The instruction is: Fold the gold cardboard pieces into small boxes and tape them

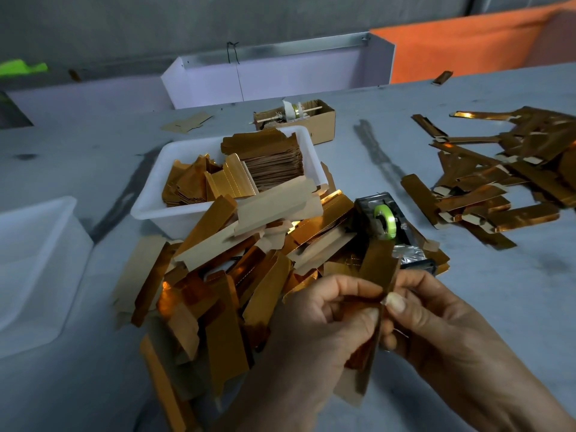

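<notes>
Between both hands (314, 319) (436, 313), seemingly pinched, gold piece (378, 266)

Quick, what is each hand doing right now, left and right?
Left hand: fingers curled, pinching the gold cardboard piece.
Right hand: thumb and fingers pinching the same piece from the other side.

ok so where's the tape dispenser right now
In the head view, the tape dispenser sits right of centre on the table, at the right edge of the gold cardboard pile, just beyond the piece both hands are holding.
</notes>
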